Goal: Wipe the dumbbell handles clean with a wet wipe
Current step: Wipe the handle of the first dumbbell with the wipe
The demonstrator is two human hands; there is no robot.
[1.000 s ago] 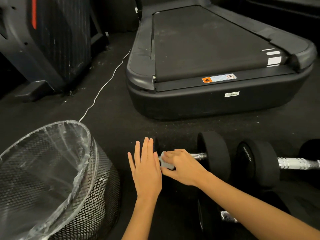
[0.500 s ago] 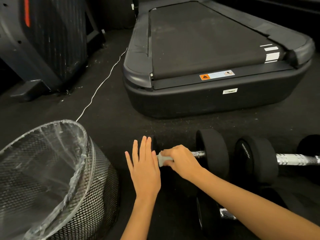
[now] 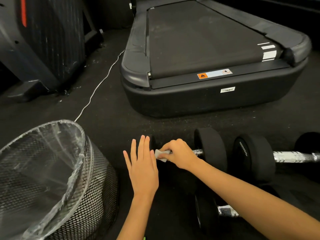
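Note:
A black dumbbell with a chrome handle lies on the dark floor in front of me. My right hand is wrapped around that handle near its left end, pinching a white wet wipe against the metal. My left hand rests flat, fingers spread, against the dumbbell's left weight, which it mostly hides. A second dumbbell lies to the right with its chrome handle bare. A third dumbbell sits nearer to me, partly under my right forearm.
A black mesh waste bin lined with clear plastic stands at lower left. A treadmill fills the floor just beyond the dumbbells. A white cable runs across the floor toward a dark machine at upper left.
My right hand has slid the wipe a short way along the handle and shifted its grip. The left hand has stayed flat against the weight. The view has drifted slightly.

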